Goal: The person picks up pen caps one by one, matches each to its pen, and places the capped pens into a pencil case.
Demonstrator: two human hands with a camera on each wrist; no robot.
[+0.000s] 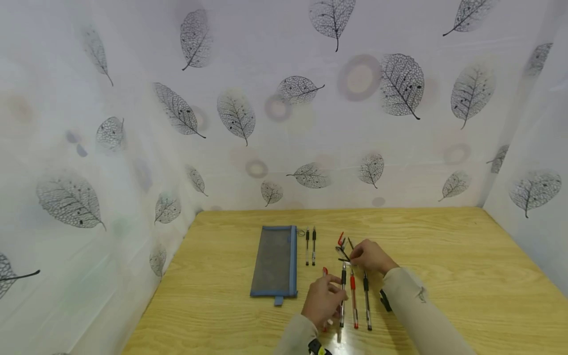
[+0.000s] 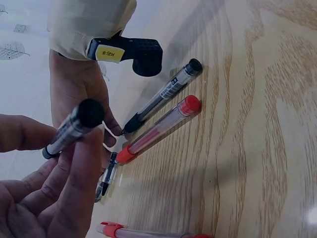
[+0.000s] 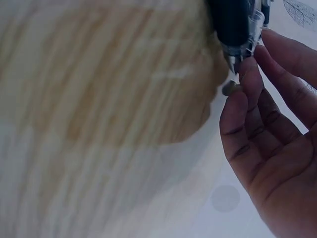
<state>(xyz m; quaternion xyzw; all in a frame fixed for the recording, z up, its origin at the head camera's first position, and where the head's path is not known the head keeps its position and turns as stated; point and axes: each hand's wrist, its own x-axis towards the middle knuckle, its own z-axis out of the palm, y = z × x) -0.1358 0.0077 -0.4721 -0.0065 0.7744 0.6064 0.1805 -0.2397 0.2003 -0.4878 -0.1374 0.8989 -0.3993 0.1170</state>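
Observation:
My left hand [image 1: 323, 301] pinches a clear-barrelled black gel pen [image 1: 342, 303] between thumb and fingers. In the left wrist view, the black end of this pen [image 2: 74, 126] points at the camera. My right hand [image 1: 370, 255] is just beyond the pen tips, beside several loose pen caps [image 1: 341, 241]. Its thumb and forefinger pinch a small thing with a rounded greyish end [image 3: 230, 88], mostly hidden by the fingers. Right of the left hand lie an uncapped red pen [image 1: 353, 291] and another black pen [image 1: 367, 296]. A further red pen [image 1: 325, 271] is partly under the left hand.
A grey mesh pouch with blue edging [image 1: 274, 261] lies left of the hands. Two black pens [image 1: 307, 249] lie side by side near it. Leaf-patterned sheeting [image 1: 301, 138] stands around the wooden table [image 1: 213, 296].

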